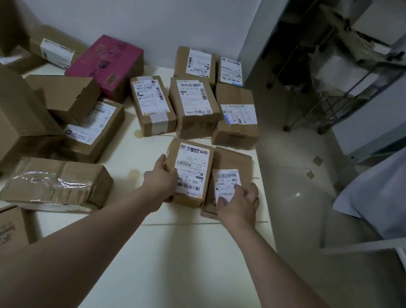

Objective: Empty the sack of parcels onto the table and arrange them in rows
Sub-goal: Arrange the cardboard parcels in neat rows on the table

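Third row under way on the worktop [179, 257], directly under both hands. Judged reason for the layout: labels up, long sides parallel, edges butted, so as to line up with the row of three parcels [192, 107] just beyond the fingertips and the row of two parcels [197, 62] farther off against the wall.

Left hand [163, 176]: curled round the near-left edge of the large-label parcel [189, 173], thumb lying along its side. Grips it, by judgement to square it against its neighbour.

Right hand [239, 200]: fingers loosely spread and laid on top of the small-label parcel [229, 182], resting across the label, thumb at the right edge. Nothing pinched. Appears to steady that flat pack while the other closes in.

Both parcels flat on the worktop, side by side between the hands. Touching or a hair apart along the long side: cannot tell.

Well to the left of the left hand: unsorted heap, including a tape-wrapped parcel [57, 183], a pink box [106, 65] and plain cartons lying at odd angles. Not yet ranked. Sack not in view.
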Demonstrator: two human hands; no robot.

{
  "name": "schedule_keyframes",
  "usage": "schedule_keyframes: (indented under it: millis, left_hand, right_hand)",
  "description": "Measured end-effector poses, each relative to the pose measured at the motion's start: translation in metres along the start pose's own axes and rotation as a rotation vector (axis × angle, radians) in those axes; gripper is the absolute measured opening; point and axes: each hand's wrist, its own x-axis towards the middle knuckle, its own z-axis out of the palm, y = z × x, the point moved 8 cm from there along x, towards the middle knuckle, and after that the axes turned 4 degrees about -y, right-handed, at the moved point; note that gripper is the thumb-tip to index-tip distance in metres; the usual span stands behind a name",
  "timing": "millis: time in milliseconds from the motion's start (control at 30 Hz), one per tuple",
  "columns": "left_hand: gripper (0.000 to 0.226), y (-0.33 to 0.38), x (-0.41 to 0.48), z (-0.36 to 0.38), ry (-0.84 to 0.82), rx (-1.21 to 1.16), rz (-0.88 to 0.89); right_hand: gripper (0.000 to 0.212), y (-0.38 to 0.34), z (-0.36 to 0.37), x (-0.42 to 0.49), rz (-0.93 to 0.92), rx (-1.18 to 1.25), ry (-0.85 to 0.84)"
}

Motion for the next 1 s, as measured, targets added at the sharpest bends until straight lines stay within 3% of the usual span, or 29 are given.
schedule_keyframes:
  millis: [133,233,367,533,700,833,1000]
  left_hand:
    - [0.047,0.02,-0.001,0.018,0.05,0.093,-0.051]
    - [0.054,0.043,-0.002,0.013,0.143,0.366,-0.103]
    - [0.067,0.103,-0.001,-0.013,0.297,0.636,0.067]
    - [0.069,0.124,0.02,-0.075,0.47,0.771,0.156]
    - [0.086,0.117,0.04,-0.14,0.553,0.822,0.141]
    - [0.094,0.13,0.069,-0.184,0.545,0.864,0.128]
    - [0.083,0.173,0.106,-0.215,0.564,0.898,0.418]
  right_hand:
    - [0.038,-0.009,-0.031,0.02,-0.124,0.007,0.069]
    - [0.03,-0.027,-0.063,0.031,-0.184,0.087,0.115]
    - [0.024,-0.087,-0.098,0.037,-0.388,0.208,0.173]
    - [0.029,-0.188,-0.084,0.037,-0.574,0.335,0.058]
    - [0.047,-0.26,-0.019,0.048,-0.622,0.028,-0.134]
    - [0.049,-0.291,0.004,0.065,-0.631,-0.127,-0.055]
    - [0.069,-0.305,0.032,0.094,-0.521,-0.314,-0.053]
